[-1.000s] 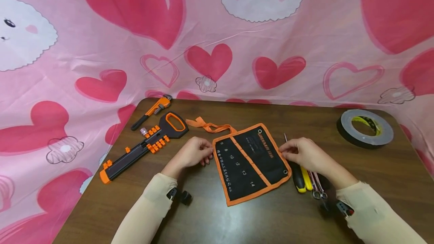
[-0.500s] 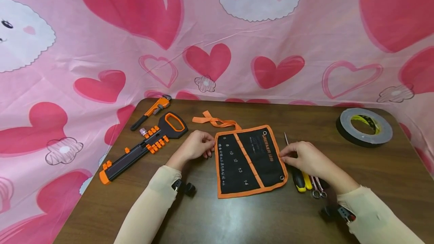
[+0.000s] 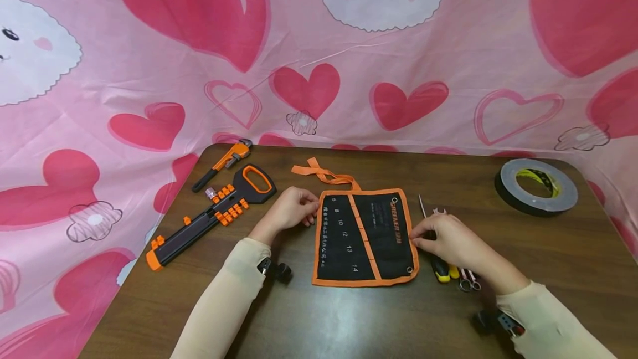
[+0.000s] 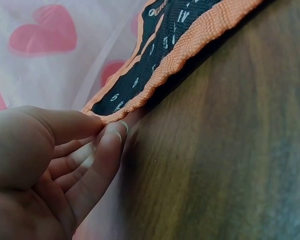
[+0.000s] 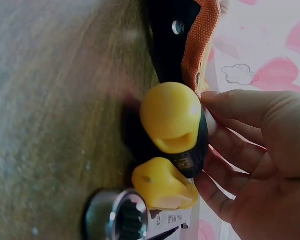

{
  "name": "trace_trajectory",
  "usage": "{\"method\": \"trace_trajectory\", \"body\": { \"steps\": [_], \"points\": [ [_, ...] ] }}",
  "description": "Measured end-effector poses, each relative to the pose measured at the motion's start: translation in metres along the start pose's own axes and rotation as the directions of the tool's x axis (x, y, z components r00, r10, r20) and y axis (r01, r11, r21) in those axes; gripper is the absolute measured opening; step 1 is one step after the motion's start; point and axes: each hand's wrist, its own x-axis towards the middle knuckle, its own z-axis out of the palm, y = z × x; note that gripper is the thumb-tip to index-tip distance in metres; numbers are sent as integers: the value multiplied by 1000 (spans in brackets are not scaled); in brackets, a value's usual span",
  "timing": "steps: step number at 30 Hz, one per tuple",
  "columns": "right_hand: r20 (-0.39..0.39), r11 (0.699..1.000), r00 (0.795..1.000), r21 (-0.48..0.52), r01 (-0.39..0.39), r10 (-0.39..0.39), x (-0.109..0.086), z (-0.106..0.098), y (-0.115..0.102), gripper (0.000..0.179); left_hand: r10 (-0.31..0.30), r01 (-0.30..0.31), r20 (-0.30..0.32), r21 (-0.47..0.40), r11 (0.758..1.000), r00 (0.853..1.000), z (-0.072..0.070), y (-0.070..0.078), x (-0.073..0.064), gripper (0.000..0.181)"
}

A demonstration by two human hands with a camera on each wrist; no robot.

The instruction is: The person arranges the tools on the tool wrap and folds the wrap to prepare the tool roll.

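A black fabric tool pouch (image 3: 339, 242) with orange trim and printed numbers lies spread on the table between both hands. At its upper left corner, the left hand (image 3: 294, 209) pinches the orange trim (image 4: 165, 75) between thumb and fingers. The right hand (image 3: 448, 240) pinches the pouch's right edge with thumb and fingertip. Under and beside that hand lie a screwdriver with a black and yellow handle (image 5: 171, 115), another yellow handle (image 5: 162, 182) and wrenches (image 3: 465, 282), partly hidden by the hand. An orange tie strap (image 3: 329, 177) trails from the pouch's top edge.
At the left lies a black rail with orange clips (image 3: 199, 231) and a loop handle, a small metal socket on it. Behind it rests an orange pipe wrench (image 3: 231, 155). A grey tape roll (image 3: 507, 190) sits at the back right. A heart-printed cloth (image 3: 408, 43) hangs behind the table.
The pouch has turned clockwise, its strap shifting right and its lower left corner left, so it now lies squarer to the table. The left hand has moved slightly right and away, the right hand slightly nearer.
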Motion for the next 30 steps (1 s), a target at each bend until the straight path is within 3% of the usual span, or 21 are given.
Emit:
{"method": "trace_trajectory", "body": {
  "steps": [23, 30],
  "points": [
    [-48, 1000, 999, -1, 17, -17, -8, 8, -1, 6, -7, 7, 14, -14, 1000, 1000, -1, 0, 1, 19],
    [-102, 1000, 994, 2, 31, -31, -10, 6, 0, 8, 37, -33, -42, 84, 996, 998, -3, -2, -7, 16]
  ]
}}
